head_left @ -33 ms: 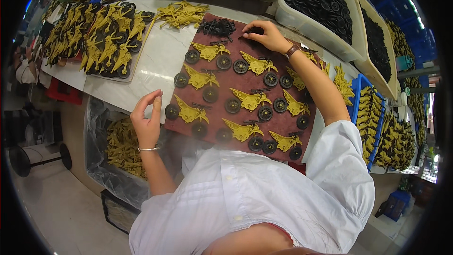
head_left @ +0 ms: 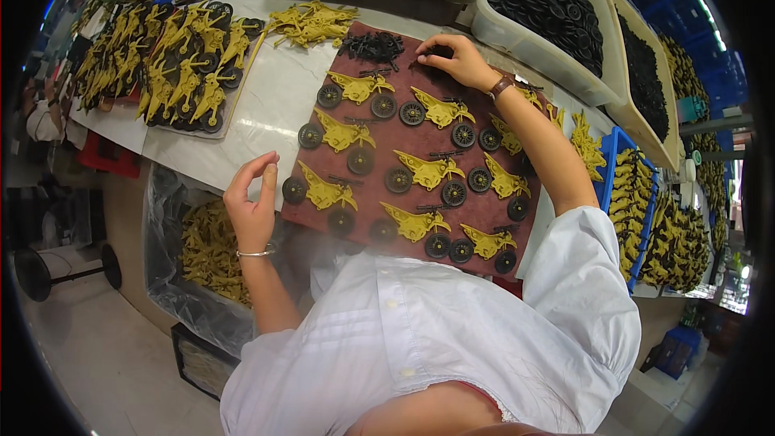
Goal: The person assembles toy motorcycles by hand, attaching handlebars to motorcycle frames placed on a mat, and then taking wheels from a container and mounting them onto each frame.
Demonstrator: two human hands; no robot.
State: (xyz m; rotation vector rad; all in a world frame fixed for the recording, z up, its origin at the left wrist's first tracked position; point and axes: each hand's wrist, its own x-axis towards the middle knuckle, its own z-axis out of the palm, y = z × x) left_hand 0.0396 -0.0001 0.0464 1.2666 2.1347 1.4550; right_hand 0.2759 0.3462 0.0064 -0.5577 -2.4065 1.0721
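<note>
A maroon board (head_left: 476,208) lies on the white table in front of me. Several yellow toy motorcycle bodies (head_left: 426,168) with black wheels (head_left: 399,180) are laid out on it in rows. My right hand (head_left: 456,58) reaches to the board's far edge, fingers bent onto small black parts there, beside a pile of small black parts (head_left: 373,46). It wears a wristwatch. My left hand (head_left: 252,208), with a thin bracelet, is raised at the board's left edge near a wheel (head_left: 294,190). Its fingers are curved and apart, with nothing seen in them.
Grey bins of black wheels (head_left: 549,0) stand at the back. A tray of assembled yellow motorcycles (head_left: 186,73) is at left, loose yellow bodies (head_left: 311,23) behind the board, a blue crate of yellow parts (head_left: 628,186) at right. A plastic-lined bin (head_left: 206,254) sits below the table edge.
</note>
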